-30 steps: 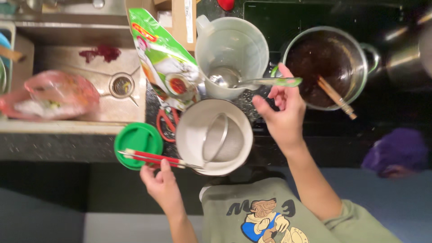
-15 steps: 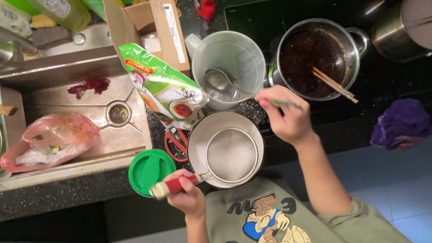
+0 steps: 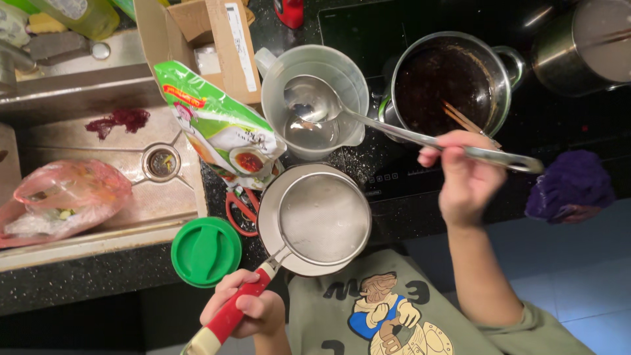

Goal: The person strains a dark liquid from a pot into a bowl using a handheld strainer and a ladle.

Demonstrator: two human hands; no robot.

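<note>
My left hand point(image 3: 246, 307) grips the red handle of a round mesh strainer point(image 3: 325, 218), held flat over a white bowl point(image 3: 271, 231) at the counter's front edge. A metal ladle point(image 3: 314, 100) is in my right hand point(image 3: 464, 177), which grips its long handle; the ladle's cup hangs over a clear plastic jug point(image 3: 309, 98) with some clear liquid in it. Right of the jug stands a steel pot point(image 3: 451, 85) of dark liquid with wooden chopsticks point(image 3: 464, 119) leaning in it.
A green and white pouch point(image 3: 220, 131) lies left of the jug, with red scissors point(image 3: 240, 207) and a green lid point(image 3: 206, 252) below it. A sink point(image 3: 131, 164) holds a pink plastic bag point(image 3: 62, 204). A cardboard box point(image 3: 210, 39), second pot point(image 3: 591, 46) and purple cloth point(image 3: 568, 187) surround the hob.
The strainer has been turned from lying edge-on in the bowl to sitting flat over it. My right hand has lifted the ladle higher above the jug and drawn back to the right.
</note>
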